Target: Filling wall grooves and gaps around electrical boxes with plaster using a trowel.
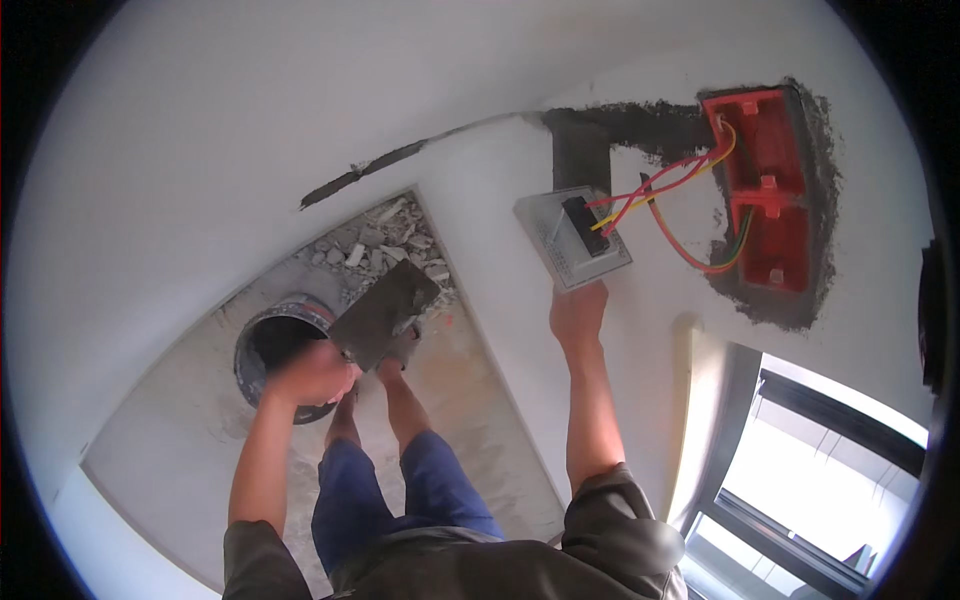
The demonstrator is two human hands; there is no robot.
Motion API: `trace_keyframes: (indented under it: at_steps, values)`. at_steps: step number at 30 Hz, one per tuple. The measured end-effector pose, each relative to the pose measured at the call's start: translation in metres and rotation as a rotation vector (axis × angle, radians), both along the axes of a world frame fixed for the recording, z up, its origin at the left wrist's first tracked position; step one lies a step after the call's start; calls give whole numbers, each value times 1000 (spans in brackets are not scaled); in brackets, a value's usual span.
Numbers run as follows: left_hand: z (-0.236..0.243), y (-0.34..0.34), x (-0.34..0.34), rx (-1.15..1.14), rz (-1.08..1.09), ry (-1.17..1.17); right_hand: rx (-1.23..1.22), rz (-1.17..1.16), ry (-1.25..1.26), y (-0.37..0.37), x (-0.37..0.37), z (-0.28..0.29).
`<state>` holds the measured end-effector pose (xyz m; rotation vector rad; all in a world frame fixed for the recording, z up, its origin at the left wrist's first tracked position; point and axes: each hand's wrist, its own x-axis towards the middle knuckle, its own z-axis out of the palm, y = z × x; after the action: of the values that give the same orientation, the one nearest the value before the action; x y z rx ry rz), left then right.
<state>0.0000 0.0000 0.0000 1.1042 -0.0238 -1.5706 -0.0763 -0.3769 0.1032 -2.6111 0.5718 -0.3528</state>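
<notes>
My left hand [310,375], slightly blurred, grips a cement-smeared flat trowel [385,310] above a black bucket [255,385]. My right hand [578,312] holds a pale switch plate [542,224] from below, with its dark back module [585,225] facing up. Red and yellow wires [650,194] run from that module to the upper of two red wall boxes [760,140]. A red-and-green wire [700,268] loops out of the lower box [775,250]. Grey mortar [815,230] surrounds both boxes, and a dark patched channel [650,122] extends left along the white wall.
Broken rubble [380,230] lies along the wall's foot on the dusty floor [170,430]. My bare legs [410,410] stand beside the bucket. A dark-framed window [800,460] is at lower right, next to a pale upright strip [690,400].
</notes>
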Motion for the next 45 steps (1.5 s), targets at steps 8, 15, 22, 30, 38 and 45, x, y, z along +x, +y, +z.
trace_keyframes:
  at_steps: [8, 15, 22, 30, 38, 45]
  values:
    - [-15, 30, -26, 75, 31, 126, -22, 22, 155, 1, 4, -4]
    - [-15, 38, -39, 56, 4, 110, 43, -65, 255, 6, 4, -13]
    - [-12, 48, -47, 50, 15, 66, 30, -84, 171, 39, -1, -4]
    - [7, 56, -39, 9, 163, -114, 289, -33, 196, 81, -52, -35]
    - [18, 83, -61, 89, 420, -131, 293, 357, 155, 169, -93, -20]
    - [21, 133, -109, 137, 596, -96, 1197, 388, 386, 209, -84, -17]
